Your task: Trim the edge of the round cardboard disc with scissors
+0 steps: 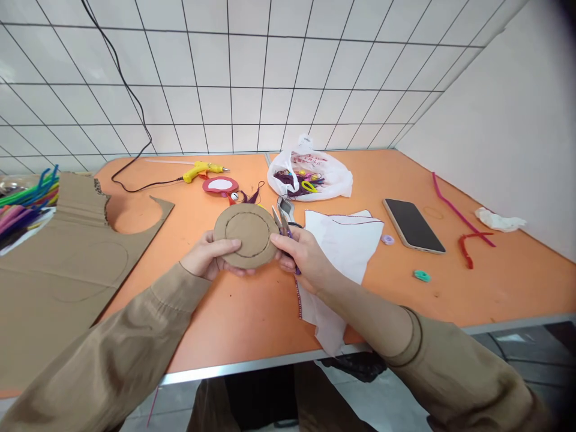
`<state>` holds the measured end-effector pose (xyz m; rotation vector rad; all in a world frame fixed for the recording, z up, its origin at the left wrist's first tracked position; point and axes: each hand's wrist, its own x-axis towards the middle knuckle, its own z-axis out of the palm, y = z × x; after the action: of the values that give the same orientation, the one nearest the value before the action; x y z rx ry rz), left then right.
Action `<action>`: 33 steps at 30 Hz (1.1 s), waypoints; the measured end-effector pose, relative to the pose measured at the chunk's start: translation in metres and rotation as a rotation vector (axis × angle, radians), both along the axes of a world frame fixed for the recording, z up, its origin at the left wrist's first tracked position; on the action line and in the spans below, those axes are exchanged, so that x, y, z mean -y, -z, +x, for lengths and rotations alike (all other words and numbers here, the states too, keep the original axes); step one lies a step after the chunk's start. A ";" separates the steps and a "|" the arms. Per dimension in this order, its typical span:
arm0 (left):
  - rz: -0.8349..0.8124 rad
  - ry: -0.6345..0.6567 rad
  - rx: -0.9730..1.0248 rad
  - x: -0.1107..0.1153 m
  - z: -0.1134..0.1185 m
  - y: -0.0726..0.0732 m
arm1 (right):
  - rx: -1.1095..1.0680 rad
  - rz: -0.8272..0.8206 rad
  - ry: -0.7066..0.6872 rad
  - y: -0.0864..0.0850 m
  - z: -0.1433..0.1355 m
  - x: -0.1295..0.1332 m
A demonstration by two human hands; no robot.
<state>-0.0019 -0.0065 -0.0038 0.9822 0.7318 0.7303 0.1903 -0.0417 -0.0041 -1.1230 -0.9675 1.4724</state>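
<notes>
A round cardboard disc (252,235) with a circular line marked or cut inside its rim is held above the orange table. My left hand (215,255) grips its left edge, thumb on top and fingers underneath. My right hand (302,255) has its thumb at the disc's right edge and also holds a pair of scissors (282,223), whose blades point up and away, slightly apart. Behind the disc lie a red oval piece with a white centre (220,185) and some dark threads with a small bell. A white cloth (344,240) lies partly under my right forearm.
Cut cardboard (58,270) and colourful pipe cleaners (29,204) are at the left. A yellow glue gun (204,171) with a black cable and a white plastic bag (335,174) stand near the tiled wall. A phone (413,225), red pipe cleaners (468,243) and a crumpled tissue (499,219) lie right.
</notes>
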 end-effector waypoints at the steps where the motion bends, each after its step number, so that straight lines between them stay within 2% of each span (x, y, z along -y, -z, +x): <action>1: 0.011 -0.025 0.026 0.001 0.002 0.001 | -0.013 0.004 0.033 0.001 -0.001 0.000; 4: 0.084 -0.083 0.070 0.007 0.013 0.008 | -0.028 0.034 0.100 0.003 -0.006 -0.001; 8: 0.167 -0.162 0.013 0.014 0.026 0.013 | 0.039 0.087 0.039 0.007 -0.009 -0.001; 12: 0.099 -0.273 0.018 0.012 0.022 0.004 | 0.135 0.159 -0.086 0.006 -0.002 0.002; 14: 0.073 -0.311 0.004 0.009 0.018 -0.001 | 0.157 0.207 -0.092 0.003 0.004 0.004; 16: 0.095 -0.337 -0.003 0.006 0.015 -0.004 | 0.302 0.277 -0.115 0.000 0.011 0.005; 20: 0.149 -0.317 -0.032 0.004 0.014 -0.003 | 0.699 0.464 -0.131 -0.007 0.018 0.008; 23: 0.175 -0.296 -0.095 0.003 0.014 0.000 | 0.897 0.540 -0.126 -0.012 0.021 0.009; 33: 0.180 -0.268 -0.109 -0.006 0.005 0.008 | 1.042 0.604 -0.113 -0.013 0.025 0.010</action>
<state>0.0036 -0.0006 -0.0114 1.1055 0.9162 0.9946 0.2150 -0.0521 0.0091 -1.3611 -2.0349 0.4917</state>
